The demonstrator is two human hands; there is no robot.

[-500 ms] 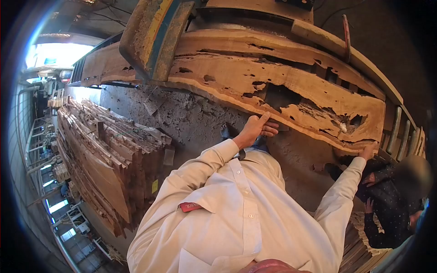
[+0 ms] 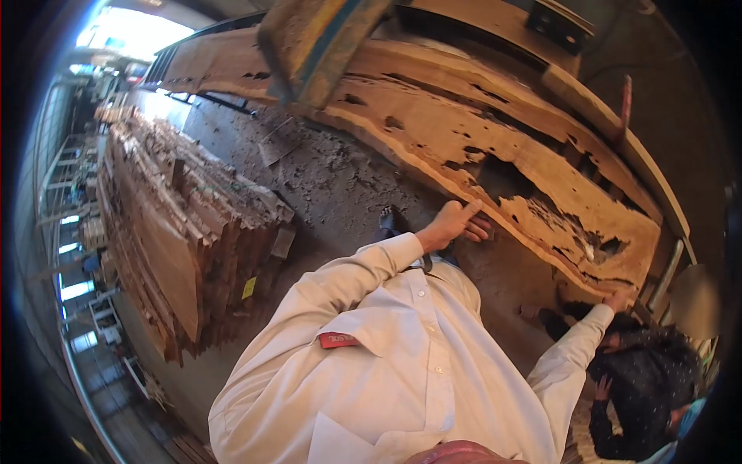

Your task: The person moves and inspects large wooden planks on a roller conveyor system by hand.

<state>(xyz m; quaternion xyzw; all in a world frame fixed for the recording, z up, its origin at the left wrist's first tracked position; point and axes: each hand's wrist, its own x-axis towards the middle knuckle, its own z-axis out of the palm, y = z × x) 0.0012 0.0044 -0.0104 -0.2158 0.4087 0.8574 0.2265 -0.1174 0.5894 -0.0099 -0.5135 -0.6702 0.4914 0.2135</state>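
A long wooden slab (image 2: 433, 131) with a wavy live edge and a large ragged hole lies across a machine bed. At its near edge, just below the hole, is my left hand (image 2: 457, 224), thumb on top and fingers curled underneath. My right hand (image 2: 617, 300) grips the near corner at the slab's right end; its fingertips are partly hidden. Over the slab's left part stands a blue-and-yellow machine frame (image 2: 321, 54).
A tall stack of rough boards (image 2: 185, 240) stands on the left. Sawdust and chips litter the floor (image 2: 332, 182). A person in dark clothing (image 2: 645, 383) is close by at lower right. Metal rollers (image 2: 666, 274) show beyond the slab's end, and a red lever (image 2: 625, 108) rises behind it.
The whole view has turned, so the slab slopes more steeply down to the right. Both hands keep their places on its edge. The nearby person appears lower in view.
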